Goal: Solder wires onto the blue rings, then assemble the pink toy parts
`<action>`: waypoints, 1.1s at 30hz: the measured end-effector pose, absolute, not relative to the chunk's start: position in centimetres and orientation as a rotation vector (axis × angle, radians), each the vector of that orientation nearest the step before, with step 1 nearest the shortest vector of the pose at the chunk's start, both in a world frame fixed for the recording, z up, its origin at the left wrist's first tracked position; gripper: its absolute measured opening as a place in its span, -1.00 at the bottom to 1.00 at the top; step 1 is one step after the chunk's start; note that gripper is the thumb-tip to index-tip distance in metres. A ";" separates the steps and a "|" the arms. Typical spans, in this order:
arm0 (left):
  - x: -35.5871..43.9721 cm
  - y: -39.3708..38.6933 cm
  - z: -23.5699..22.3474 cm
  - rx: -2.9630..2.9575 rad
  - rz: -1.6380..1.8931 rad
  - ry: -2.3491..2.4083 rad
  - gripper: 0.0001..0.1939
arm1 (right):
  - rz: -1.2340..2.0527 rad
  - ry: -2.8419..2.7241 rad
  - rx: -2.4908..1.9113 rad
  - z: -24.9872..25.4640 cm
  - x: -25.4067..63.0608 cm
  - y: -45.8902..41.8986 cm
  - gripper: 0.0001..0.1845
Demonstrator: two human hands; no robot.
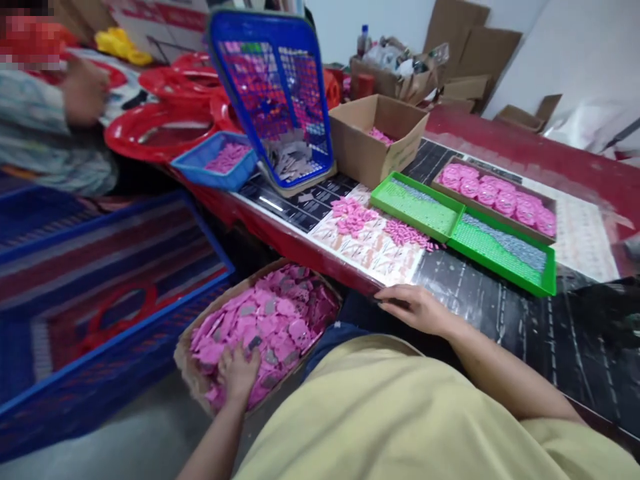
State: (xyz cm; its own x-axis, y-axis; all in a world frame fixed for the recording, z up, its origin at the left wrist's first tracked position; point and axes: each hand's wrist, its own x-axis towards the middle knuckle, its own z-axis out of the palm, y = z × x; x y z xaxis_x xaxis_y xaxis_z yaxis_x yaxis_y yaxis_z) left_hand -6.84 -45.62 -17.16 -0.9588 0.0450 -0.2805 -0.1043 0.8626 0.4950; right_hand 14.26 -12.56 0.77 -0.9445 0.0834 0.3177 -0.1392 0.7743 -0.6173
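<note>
My left hand (239, 375) reaches down into a cardboard box (187, 373) beside my legs. The box is heaped with flat pink plastic pieces (270, 310), some showing grey patches. The fingers of that hand look apart and touch the top of the heap; their tips are partly hidden. At the table's near edge rests my right hand (417, 308), its fingers loosely stretched and nothing visible in them. Beyond it on the table lie two small piles of pink parts (353, 217) and two green trays (420, 205) holding small silvery pieces.
A blue basket (323, 87) stands tilted on the table near an open carton (360, 150) and a light-blue tray (193, 167). Round pink items fill a shallow box (500, 193). Red rings (120, 137) lie near another person's arm (30, 127). Large blue crates (200, 320) stand at left.
</note>
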 end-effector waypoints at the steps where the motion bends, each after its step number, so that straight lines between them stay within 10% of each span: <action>1: -7.2 -44.9 -17.0 0.007 0.757 2.770 -0.35 | 0.946 -2.609 -0.032 1.0 15.6 -11.9 -0.74; 16: -9.7 -22.3 -6.0 2.253 1.555 2.444 -0.55 | 0.516 -2.124 -0.989 10.0 28.0 1.9 -0.73; 33: -11.2 -18.3 -5.0 2.218 1.276 2.241 -0.72 | 0.227 -2.301 -1.985 13.2 21.7 27.0 -0.65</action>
State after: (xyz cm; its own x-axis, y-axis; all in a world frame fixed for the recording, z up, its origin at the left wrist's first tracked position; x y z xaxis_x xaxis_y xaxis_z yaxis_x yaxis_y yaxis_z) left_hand -11.24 -18.30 -5.03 -0.1304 0.7483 0.6504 0.9411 -0.1130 0.3187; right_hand 21.69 27.04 13.23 -0.1488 0.9885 -0.0257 0.9745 0.1422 -0.1734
